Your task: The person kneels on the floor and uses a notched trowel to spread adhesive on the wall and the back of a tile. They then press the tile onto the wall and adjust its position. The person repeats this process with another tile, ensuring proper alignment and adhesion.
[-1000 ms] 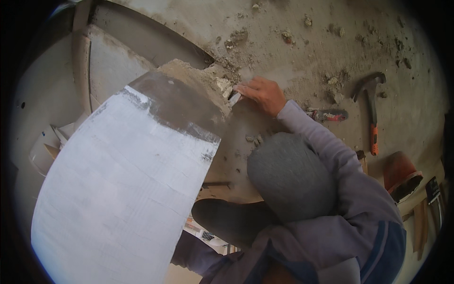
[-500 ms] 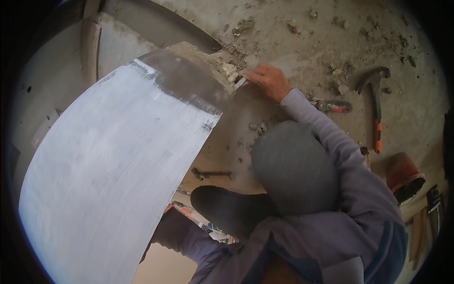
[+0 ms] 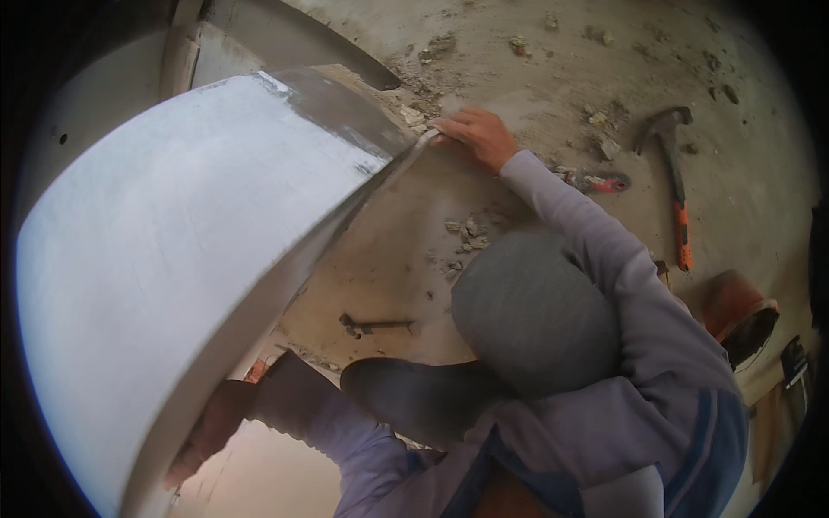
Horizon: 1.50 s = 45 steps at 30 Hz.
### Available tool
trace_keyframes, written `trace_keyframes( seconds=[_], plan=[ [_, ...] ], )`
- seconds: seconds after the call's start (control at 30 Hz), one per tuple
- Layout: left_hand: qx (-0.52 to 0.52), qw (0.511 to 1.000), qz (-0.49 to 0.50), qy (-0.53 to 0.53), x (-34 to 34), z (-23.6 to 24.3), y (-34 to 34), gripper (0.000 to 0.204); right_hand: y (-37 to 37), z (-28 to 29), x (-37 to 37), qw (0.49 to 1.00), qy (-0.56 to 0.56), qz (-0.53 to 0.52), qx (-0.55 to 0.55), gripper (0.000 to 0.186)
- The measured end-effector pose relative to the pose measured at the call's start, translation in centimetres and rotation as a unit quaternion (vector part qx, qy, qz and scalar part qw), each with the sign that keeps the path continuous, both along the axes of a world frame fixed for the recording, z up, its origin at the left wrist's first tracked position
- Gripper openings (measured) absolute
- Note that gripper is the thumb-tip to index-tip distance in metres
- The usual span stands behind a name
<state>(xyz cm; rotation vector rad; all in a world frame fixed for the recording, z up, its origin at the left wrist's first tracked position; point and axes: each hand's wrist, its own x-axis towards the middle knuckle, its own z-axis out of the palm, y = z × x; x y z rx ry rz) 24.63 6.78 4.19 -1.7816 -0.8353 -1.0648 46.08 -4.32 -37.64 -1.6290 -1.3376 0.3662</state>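
Note:
A large white board point(image 3: 173, 242) with a grey, crumbly far end point(image 3: 324, 99) fills the left side. My right hand point(image 3: 475, 134) is closed on its far right corner, where a thin pale edge shows. My left hand point(image 3: 203, 436), in shadow, grips the lower right edge near the bottom. On the dusty floor right of my right hand lie a red-handled tool point(image 3: 604, 181) and a hammer point(image 3: 678, 198) with an orange grip.
Rubble point(image 3: 466, 233) is scattered about the floor. A small metal tool point(image 3: 376, 325) lies above my dark shoe point(image 3: 380, 380). My grey knee point(image 3: 535, 311) is central. At right are a red bucket point(image 3: 734, 306) and wood strips point(image 3: 768, 440); pale panels point(image 3: 224, 60) stand behind the board.
The board has tilted and moved up and left, uncovering its side face and more floor. My left hand has come into view at lower left; my right hand has moved slightly up.

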Motion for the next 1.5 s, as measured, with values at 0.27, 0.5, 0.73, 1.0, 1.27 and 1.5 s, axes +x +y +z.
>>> trace_keyframes(
  seconds=[0.27,0.5,0.73,1.0,1.27,1.5],
  plan=[
    [0.03,0.926,-0.212,-0.311,-7.7,-2.9,-1.7,0.07,0.3,0.5,-0.3,1.0,-0.008,0.003,0.016,0.02],
    [-0.322,0.661,0.111,-0.669,-27.2,-25.9,-3.4,0.05,2.2,1.3,0.7,0.955,-0.215,0.07,-0.192,0.029],
    [-0.375,0.505,0.08,-0.774,-28.4,-40.1,-2.6,0.092,3.9,5.1,1.1,0.887,0.105,0.155,-0.422,0.064],
    [-0.324,0.477,0.039,-0.816,-29.8,-37.1,0.5,0.101,4.9,9.4,-1.4,0.79,0.366,0.018,-0.491,0.103],
    [-0.335,0.51,0.011,-0.792,-31.4,-36.6,-0.4,0.101,6.5,10.5,-1.0,0.767,0.245,-0.01,-0.593,0.108],
    [-0.34,0.518,0.036,-0.784,-31.1,-36.7,0.2,0.095,6.9,10.9,-1.2,0.758,0.183,-0.02,-0.626,0.115]
  ],
)
